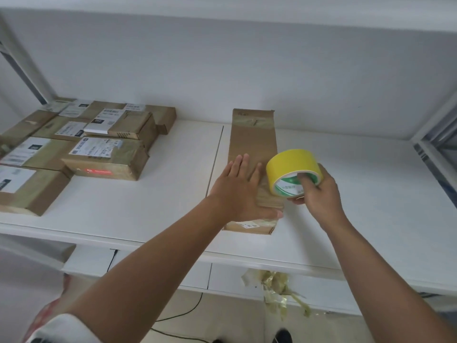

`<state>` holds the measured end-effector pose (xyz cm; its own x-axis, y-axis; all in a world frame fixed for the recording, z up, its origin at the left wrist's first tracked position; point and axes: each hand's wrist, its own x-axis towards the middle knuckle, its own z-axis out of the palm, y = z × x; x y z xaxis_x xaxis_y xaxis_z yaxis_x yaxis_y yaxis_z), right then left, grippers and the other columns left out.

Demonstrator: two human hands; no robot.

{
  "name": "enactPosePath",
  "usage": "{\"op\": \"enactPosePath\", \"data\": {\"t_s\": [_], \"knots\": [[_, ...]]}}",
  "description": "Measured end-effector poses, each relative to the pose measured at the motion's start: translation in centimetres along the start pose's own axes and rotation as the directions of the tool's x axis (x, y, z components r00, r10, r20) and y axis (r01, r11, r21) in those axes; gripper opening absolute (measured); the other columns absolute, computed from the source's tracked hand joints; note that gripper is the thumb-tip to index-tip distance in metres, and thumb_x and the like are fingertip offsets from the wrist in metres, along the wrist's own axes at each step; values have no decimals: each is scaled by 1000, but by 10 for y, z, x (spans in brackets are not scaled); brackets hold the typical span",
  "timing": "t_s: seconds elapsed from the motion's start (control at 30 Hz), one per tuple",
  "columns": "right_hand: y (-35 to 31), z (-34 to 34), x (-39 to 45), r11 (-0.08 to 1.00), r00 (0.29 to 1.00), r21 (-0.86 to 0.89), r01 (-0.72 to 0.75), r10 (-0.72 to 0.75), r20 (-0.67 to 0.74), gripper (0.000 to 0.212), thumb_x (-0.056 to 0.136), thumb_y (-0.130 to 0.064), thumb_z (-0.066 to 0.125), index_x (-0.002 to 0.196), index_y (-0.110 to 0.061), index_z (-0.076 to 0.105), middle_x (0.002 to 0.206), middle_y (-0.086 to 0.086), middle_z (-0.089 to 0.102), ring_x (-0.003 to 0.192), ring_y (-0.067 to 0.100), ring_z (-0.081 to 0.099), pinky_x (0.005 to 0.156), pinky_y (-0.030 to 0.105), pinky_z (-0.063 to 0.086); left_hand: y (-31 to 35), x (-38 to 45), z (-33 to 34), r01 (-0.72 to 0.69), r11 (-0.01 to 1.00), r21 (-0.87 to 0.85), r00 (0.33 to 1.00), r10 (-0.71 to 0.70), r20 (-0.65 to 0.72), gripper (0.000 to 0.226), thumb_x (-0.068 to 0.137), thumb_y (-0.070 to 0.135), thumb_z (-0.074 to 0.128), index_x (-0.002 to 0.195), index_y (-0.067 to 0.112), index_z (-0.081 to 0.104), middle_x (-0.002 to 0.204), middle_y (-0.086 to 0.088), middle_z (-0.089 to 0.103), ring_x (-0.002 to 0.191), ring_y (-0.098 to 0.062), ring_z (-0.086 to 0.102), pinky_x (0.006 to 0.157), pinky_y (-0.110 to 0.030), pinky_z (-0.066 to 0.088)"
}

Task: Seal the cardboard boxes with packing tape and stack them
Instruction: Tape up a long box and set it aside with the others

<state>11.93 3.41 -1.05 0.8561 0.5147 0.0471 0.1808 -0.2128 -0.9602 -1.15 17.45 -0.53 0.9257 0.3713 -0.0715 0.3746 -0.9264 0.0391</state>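
A long, narrow cardboard box (252, 144) lies flat on the white table (358, 199), running away from the person toward the wall (247, 70), its near end close to the table's front edge. The left hand (241, 191) lies palm down on the near half of the box, fingers straight and slightly spread, pointing toward the wall, the thumb stretched out across the box's clear-taped near part. Just to the right, the right hand (319, 191) grips a roll of yellow tape (293, 170), with fingers hooked into the roll's core and the thumb under its rim; the roll hovers over the right edge of the box, beside the left hand's fingertips, its green-and-white inner label turned toward the camera. Well to the left on the same table sits a cluster of sealed boxes (81, 144) with shipping labels, some stacked on others. Scraps of crumpled clear tape (277, 290) hang from the table's front edge below the hands.
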Motion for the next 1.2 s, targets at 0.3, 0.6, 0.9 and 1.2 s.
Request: {"op": "enactPosePath", "data": {"t_s": [0.3, 0.6, 0.9, 1.2], "knots": [[7, 23, -8, 940, 977, 270, -210, 190, 99, 11, 89, -18, 69, 95, -25, 64, 94, -1, 71, 87, 17, 69, 62, 31, 53, 8, 9, 8, -85, 996, -33, 996, 84, -29, 128, 78, 85, 46, 156, -1, -8, 164, -23, -14, 152, -32, -15, 124, -41, -8], [6, 13, 2, 998, 998, 19, -54, 53, 25, 39, 93, -11, 59, 131, -7, 59, 91, 6, 67, 74, 16, 67, 46, 22, 51, 9, 15, 11, -55, 998, -35, 997, 57, 45, 133, 71, 91, 47, 156, 15, -20, 162, -15, -26, 151, -28, -23, 122, -39, -12], [-2, 10, -2, 996, 1000, -86, 13, -12, 17, 33, 92, -15, 58, 125, -11, 61, 90, -1, 62, 81, 18, 66, 52, 31, 58, 11, 13, 7, -4, 984, -179, 999, 12, 43, 134, 68, 95, 43, 156, 18, -23, 165, -8, -21, 152, -21, -19, 122, -36, -11], [1, 17, -9, 946, 985, 275, -170, 152, 85, 16, 88, -9, 65, 102, -17, 68, 86, -1, 73, 86, 23, 70, 62, 33, 57, 22, 15, 8, 49, 980, -194, 999, -46, 20, 121, 81, 83, 43, 156, 13, -20, 165, -10, -18, 152, -22, -18, 123, -36, -11]]}}
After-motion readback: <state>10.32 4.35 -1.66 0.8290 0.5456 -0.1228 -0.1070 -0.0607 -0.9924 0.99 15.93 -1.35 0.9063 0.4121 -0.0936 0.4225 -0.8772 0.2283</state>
